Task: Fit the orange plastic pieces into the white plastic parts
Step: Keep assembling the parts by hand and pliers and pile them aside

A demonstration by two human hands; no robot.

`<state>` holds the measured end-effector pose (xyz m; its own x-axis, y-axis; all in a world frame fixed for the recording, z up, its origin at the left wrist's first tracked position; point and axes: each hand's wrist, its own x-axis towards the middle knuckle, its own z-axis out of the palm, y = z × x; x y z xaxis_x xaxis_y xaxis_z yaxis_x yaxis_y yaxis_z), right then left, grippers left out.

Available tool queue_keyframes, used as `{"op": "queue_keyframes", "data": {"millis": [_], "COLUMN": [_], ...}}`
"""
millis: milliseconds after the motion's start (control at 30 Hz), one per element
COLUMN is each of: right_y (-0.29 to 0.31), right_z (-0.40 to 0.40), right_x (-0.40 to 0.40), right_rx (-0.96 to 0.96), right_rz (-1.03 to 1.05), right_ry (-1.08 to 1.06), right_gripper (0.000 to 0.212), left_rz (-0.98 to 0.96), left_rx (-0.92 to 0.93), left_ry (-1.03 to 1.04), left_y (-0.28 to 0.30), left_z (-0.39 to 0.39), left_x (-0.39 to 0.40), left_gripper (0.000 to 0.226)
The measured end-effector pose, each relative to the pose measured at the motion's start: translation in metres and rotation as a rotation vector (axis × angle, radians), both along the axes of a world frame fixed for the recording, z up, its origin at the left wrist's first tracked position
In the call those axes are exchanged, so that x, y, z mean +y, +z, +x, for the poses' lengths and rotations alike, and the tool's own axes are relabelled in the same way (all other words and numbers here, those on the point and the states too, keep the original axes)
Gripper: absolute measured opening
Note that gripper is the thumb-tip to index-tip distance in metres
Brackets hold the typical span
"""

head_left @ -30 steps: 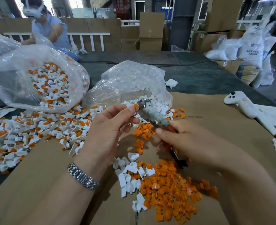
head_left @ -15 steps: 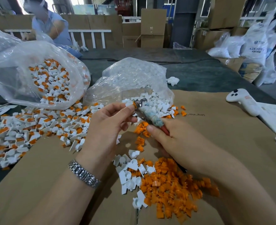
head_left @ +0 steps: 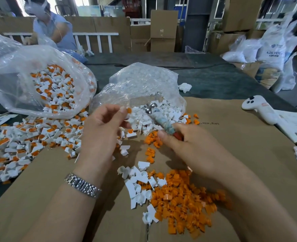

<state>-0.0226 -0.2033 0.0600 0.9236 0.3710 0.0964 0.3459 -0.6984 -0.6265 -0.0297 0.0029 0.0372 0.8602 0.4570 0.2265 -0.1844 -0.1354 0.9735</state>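
Far left of the frame: a heap of finished white plastic parts with orange inserts [head_left: 27, 137] spread over the counter [head_left: 214, 79], spilling from a clear plastic bag of assembled pieces [head_left: 39, 84] in the upper left. Upper middle: a second clear plastic bag of plain white plastic parts [head_left: 140, 88], mouth open toward the hands.

Left of centre: the left hand [head_left: 102, 130], metal watch band [head_left: 82, 185] at the wrist, raised above the brown cardboard sheet [head_left: 240, 145]. Fingers [head_left: 121, 110] curled, thumb and forefinger pinching a small piece, white with orange showing at its end [head_left: 128, 110]; seating of the insert too small to tell.

Right of centre: the right hand [head_left: 188, 147], fingers wrapped round a cloth-wrapped, red-handled tool with a metal tip [head_left: 159, 117], tip pointing up and left, apart from the pinched piece.

Bottom centre and right: a small cluster of loose white plastic parts [head_left: 139, 186] touching a wide pile of loose orange plastic pieces [head_left: 184, 201].

Probably between cycles: one piece in hand, either just pressed or awaiting pressing. Next likely called for: bringing tool tip and piece together to drive the insert home, or dropping the piece onto the left heap and picking a fresh white part and orange piece.
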Motion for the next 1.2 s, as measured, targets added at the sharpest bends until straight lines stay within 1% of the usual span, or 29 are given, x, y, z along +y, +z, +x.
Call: {"op": "queue_keyframes", "data": {"millis": [100,167,200,267,367,467,533,600,667,767,800,867,933,1000,1033,1100,1133,1200], "right_y": [-0.001,-0.004,-0.006,-0.012,-0.017,-0.021,-0.023,-0.026,-0.028,-0.032,-0.032,-0.031,-0.026,-0.021,-0.020,-0.022,-0.025,-0.031], "right_z": [0.012,0.020,0.025,0.033,0.040,0.041,0.042,0.043,0.044,0.043,0.041,0.039,0.037,0.034,0.031,0.025,0.022,0.021], "right_x": [-0.012,-0.021,-0.025,-0.032,-0.036,-0.037,-0.037,-0.037,-0.036,-0.033,-0.032,-0.028,-0.022,-0.013,-0.007,0.004,0.009,0.015], "right_rx": [-0.103,-0.122,-0.119,-0.102,-0.071,-0.062,-0.062,-0.048,-0.029,-0.026,-0.052,-0.165,-0.310,-0.362,-0.334,-0.236,-0.201,-0.180], "right_rz": [-0.052,-0.134,-0.182,-0.272,-0.358,-0.446,-0.509,-0.529,-0.533,-0.573,-0.571,-0.532,-0.489,-0.412,-0.355,-0.242,-0.221,-0.252], "right_ry": [-0.127,-0.221,-0.269,-0.358,-0.436,-0.466,-0.465,-0.452,-0.446,-0.457,-0.455,-0.406,-0.281,-0.081,0.032,0.223,0.283,0.334], "right_gripper": [0.045,0.042,0.041,0.041,0.045,0.051,0.057,0.062,0.066,0.076,0.076,0.068,0.051,0.033,0.028,0.025,0.026,0.027], "left_rz": [0.317,0.506,0.583,0.683,0.816,1.000,1.145,1.243,1.261,1.226,1.191,1.094,1.008,0.964,0.968,1.001,1.017,1.038], "left_rx": [0.021,0.100,0.131,0.102,0.010,0.004,0.048,0.092,0.102,0.109,0.113,0.149,0.178,0.203,0.220,0.264,0.283,0.300], "left_ry": [0.296,0.400,0.417,0.369,0.124,-0.097,-0.156,-0.151,-0.147,-0.191,-0.227,-0.346,-0.470,-0.556,-0.582,-0.626,-0.644,-0.658], "left_y": [0.001,0.000,-0.001,-0.002,-0.006,-0.012,-0.016,-0.018,-0.019,-0.017,-0.015,-0.009,-0.004,-0.001,-0.001,-0.001,-0.002,-0.003], "left_z": [0.001,0.005,0.006,0.005,0.004,0.005,0.008,0.009,0.008,0.004,0.002,-0.001,-0.004,-0.006,-0.007,-0.006,-0.006,-0.006], "left_x": [0.017,0.023,0.024,0.018,0.003,-0.006,-0.008,-0.008,-0.006,-0.002,0.000,0.003,0.005,0.007,0.008,0.012,0.014,0.015], "left_gripper": [0.007,0.016,0.020,0.021,0.011,0.010,0.017,0.021,0.018,0.011,0.011,0.013,0.015,0.012,0.012,0.013,0.014,0.014]}}
